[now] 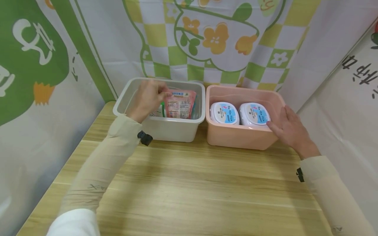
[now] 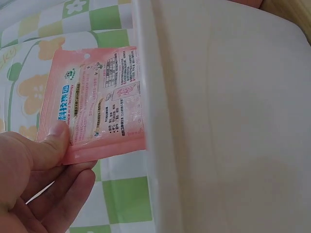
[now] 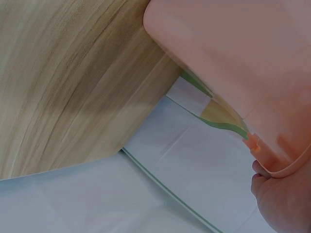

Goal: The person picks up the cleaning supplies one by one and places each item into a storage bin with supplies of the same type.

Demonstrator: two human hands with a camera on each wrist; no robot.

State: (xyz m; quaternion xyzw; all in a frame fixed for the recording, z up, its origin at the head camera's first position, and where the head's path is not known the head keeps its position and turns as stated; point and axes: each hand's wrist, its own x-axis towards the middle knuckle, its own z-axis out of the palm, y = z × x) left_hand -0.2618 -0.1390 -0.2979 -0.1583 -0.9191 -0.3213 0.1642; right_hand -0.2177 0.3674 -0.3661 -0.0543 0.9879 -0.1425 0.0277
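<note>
My left hand (image 1: 149, 98) reaches over the light grey plastic bin (image 1: 159, 129). Its thumb and fingers pinch a pink printed packet (image 2: 99, 97) by one edge; the packet's lower part is hidden behind the bin wall in the left wrist view. Beside it in the bin, a green-and-white packet (image 1: 160, 110) partly shows. The pink plastic bin (image 1: 236, 137) stands just to the right, and my right hand (image 1: 292, 129) holds its right rim, thumb toward the inside. Two white tubs with blue-printed lids, a left tub (image 1: 225, 113) and a right tub (image 1: 254, 113), sit in it.
Both bins stand side by side at the back of a wood-grain table (image 1: 189, 190). Close behind them hangs a green-and-yellow checked, flowered cloth (image 1: 212, 39). White printed sheets flank the table, one being the left sheet (image 1: 38, 137).
</note>
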